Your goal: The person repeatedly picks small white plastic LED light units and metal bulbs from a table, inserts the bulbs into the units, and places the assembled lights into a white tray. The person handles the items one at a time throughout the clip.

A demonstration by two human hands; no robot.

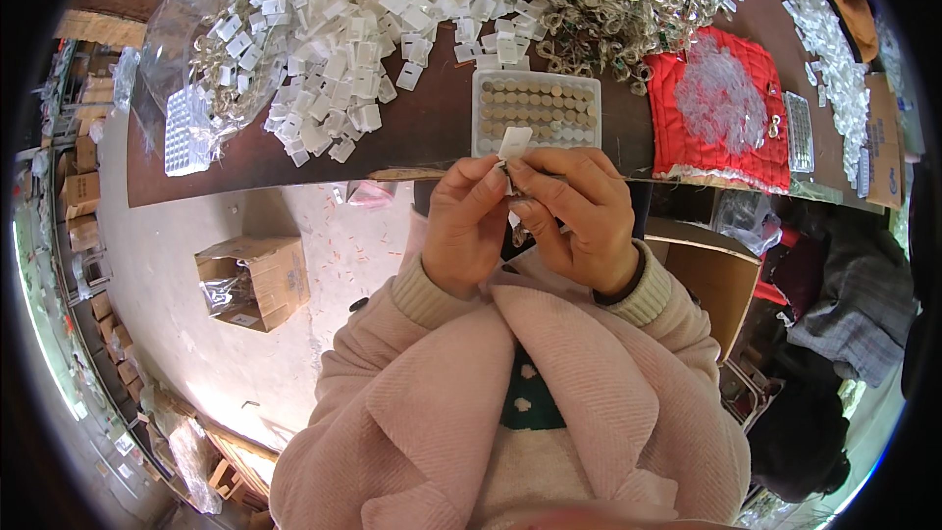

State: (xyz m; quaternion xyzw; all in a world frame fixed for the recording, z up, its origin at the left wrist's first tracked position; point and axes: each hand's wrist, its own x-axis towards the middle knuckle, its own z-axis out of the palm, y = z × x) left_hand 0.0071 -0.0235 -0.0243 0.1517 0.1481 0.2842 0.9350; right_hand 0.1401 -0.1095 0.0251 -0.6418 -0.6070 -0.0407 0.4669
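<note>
Pink coat (599, 373) fabric lies on the near side of the tray (540, 76) of small round pieces, the landmark here. Just in front of that tray's near edge, a small white card (515, 142) stands tilted above the fingertips: left hand (468, 226) and right hand (579, 211) both pinch narrowly at its lower end, around a small dark piece too hidden to identify. White plastic cards (343, 59) heap left of the tray; tangled metallic pieces (613, 0) pile beyond it; red cloth (677, 147) bearing clear strands (721, 93) lies to its right.
</note>
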